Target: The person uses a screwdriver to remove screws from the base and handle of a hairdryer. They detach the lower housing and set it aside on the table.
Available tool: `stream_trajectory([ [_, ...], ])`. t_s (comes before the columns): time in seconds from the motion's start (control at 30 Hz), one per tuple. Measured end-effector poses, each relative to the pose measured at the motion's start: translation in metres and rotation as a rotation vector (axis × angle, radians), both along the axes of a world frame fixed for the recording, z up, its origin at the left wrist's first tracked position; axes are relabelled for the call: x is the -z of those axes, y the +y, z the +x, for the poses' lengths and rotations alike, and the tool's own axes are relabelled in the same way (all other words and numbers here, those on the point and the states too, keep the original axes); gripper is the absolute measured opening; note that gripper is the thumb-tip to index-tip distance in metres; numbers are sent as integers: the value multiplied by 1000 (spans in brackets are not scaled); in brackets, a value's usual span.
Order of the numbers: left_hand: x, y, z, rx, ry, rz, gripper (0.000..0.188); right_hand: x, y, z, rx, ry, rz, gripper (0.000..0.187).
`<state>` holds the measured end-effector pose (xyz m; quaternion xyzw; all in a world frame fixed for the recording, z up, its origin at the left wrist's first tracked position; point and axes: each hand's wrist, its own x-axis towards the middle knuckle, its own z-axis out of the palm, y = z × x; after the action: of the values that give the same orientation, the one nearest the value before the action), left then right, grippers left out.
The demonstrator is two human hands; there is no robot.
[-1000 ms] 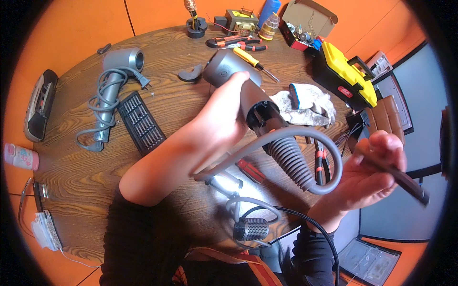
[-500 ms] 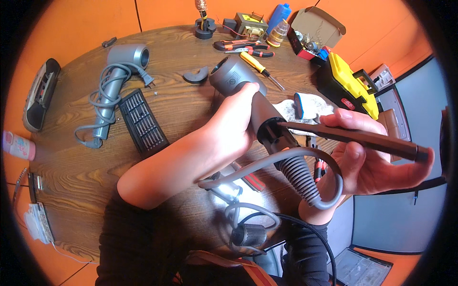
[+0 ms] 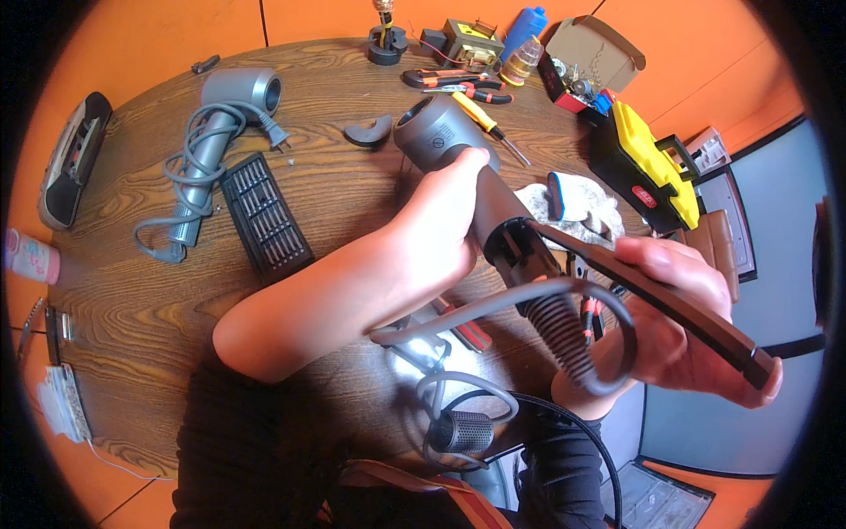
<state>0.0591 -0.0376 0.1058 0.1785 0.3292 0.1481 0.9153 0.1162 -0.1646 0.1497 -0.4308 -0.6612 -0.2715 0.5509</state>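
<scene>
My left hand (image 3: 432,216) is wrapped round the handle of a grey hair dryer (image 3: 432,128), whose round head points up and left. The handle's lower end is open, showing dark inner parts, and a ribbed cord sleeve (image 3: 564,335) hangs from it with a looped grey cord (image 3: 493,310). Between its fingers and thumb, my right hand (image 3: 674,331) grips a dark slim screwdriver (image 3: 674,286); one fingertip presses its back end. The screwdriver's tip meets the rim of the open handle end. Whether it sits in a screw is too small to tell.
Left lie a second hair dryer (image 3: 198,181) with its cord coiled round it and a bit case (image 3: 269,216). Behind are pliers (image 3: 458,81), a yellow screwdriver (image 3: 480,115) and a yellow-black toolbox (image 3: 648,167). A perforated grey cylinder (image 3: 467,432) lies near my lap.
The back end of the screwdriver has swung downward with my right hand, while its tip stays at the handle end. My left hand keeps its hold on the hair dryer.
</scene>
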Motion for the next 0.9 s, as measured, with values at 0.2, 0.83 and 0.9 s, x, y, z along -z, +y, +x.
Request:
stream_trajectory([
  [0.2, 1, 3, 8, -81, 48, -51, 33, -13, -27, -8, 89, -113, -79, 30],
  [0.83, -3, 5, 6, -130, -15, -12, 37, 3, -13, -11, -55, -76, 132, 34],
  [0.9, -6, 4, 5, -133, -29, -26, 38, 3, -10, -12, -28, -48, 166, 31],
])
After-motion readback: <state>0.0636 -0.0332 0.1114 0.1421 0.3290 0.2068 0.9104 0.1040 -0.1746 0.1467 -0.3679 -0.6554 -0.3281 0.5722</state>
